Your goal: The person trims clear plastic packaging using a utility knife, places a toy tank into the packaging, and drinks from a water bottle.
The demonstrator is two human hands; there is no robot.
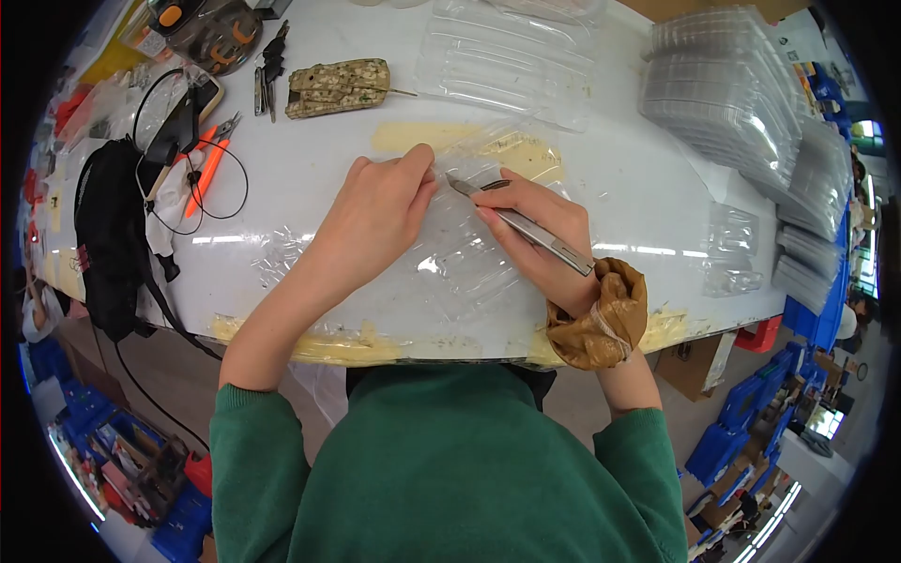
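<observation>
My right hand (pixel 542 220) is closed around a metal utility knife (pixel 546 242), its blade end pointing up and left toward my other hand. Under both hands lies a clear plastic blister tray (pixel 469 267), tilted on the white table. At the tray's upper left edge, my left hand (pixel 380 202) is closed in a pinch on it, the fingertips partly hidden. The blade tip sits close to the left fingers; whether it touches the plastic I cannot tell. Small clear plastic scraps (pixel 280 255) are scattered left of the tray.
A camouflage model tank (pixel 338 88) and keys (pixel 270 70) lie at the back. Orange-handled pliers (pixel 208 169), a black pouch (pixel 111 235) and a looped cable are on the left. Stacked clear trays (pixel 723 103) stand at right; another clear tray (pixel 507 66) lies behind.
</observation>
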